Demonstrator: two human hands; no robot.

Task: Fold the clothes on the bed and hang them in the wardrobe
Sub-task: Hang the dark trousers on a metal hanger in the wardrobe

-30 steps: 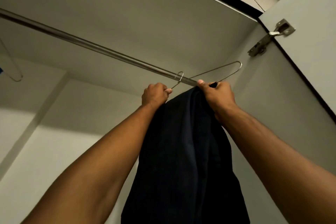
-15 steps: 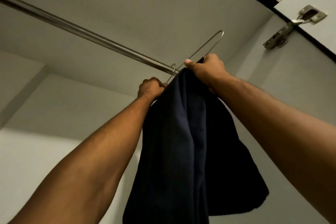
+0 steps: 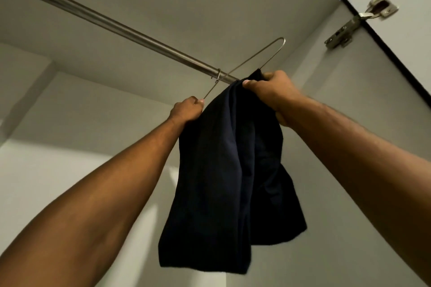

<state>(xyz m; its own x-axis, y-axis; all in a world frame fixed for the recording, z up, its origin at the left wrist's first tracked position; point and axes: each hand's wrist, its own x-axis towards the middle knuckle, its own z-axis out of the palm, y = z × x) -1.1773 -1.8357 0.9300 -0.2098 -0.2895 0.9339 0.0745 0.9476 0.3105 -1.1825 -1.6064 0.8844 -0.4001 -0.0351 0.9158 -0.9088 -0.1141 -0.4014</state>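
Dark folded garment [image 3: 224, 170] hangs below the wardrobe rail [image 3: 130, 30], draped on a wire hanger [image 3: 256, 58] hooked there. Left hand [image 3: 186, 110] pinches the hanger's wire; right hand [image 3: 271, 89] grips cloth. Advise levelling the hanger before release.

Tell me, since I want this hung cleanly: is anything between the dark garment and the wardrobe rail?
Nothing visible. The wire hanger is hooked on the rail; the dark garment hangs below, held by both hands.

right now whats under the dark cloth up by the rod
The dark cloth covers the wire hanger's lower bar. Only its upper loop and hook show on the rod; both hands grip there.
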